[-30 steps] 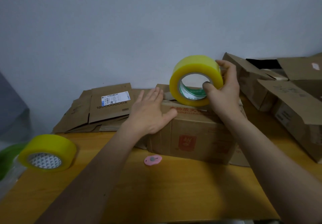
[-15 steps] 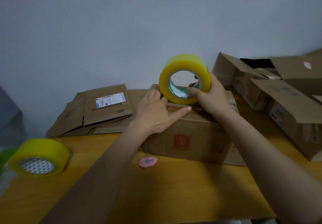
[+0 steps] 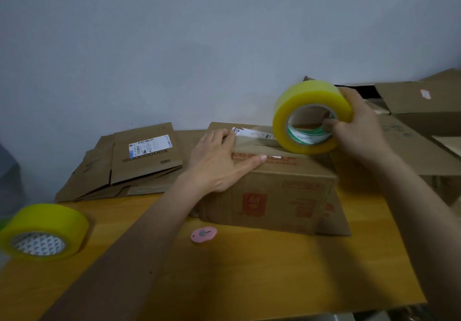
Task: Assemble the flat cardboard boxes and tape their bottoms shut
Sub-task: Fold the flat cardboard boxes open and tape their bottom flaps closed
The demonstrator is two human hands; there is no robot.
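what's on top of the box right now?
On the box: the left hand pressing flat, a strip of tape laid along the top, and the tape roll gripped by the right hand. The seam beneath the hand and roll is covered.

Brown box [image 3: 274, 191] upright, yellow tape roll [image 3: 311, 117] atop — tilted

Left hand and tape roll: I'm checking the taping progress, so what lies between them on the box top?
In the head view, a stretch of clear tape runs across the box top from the left hand to the tape roll, which the right hand grips.
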